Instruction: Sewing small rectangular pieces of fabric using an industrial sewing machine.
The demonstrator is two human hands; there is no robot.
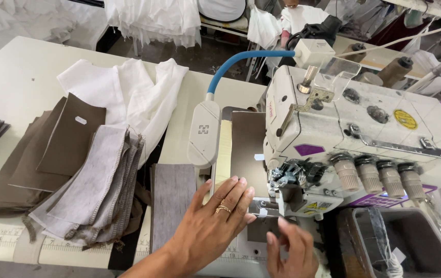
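Both hands work at the sewing machine's [354,139] needle area. Left hand [215,219]: fingers [238,193] spread flat, pressing a brown fabric piece [247,149] onto the machine bed. Right hand [292,252]: fingers loosely together, tips on the piece's near edge at the presser foot. Judged step: aligning the edge for stitching; next calls for steady feeding. Stitched grey pieces [97,190] stack left on the tabletop [20,77].

We see a flat brown rectangular fabric piece [248,149] lying centre frame on the sewing bed, its near end under the presser foot.
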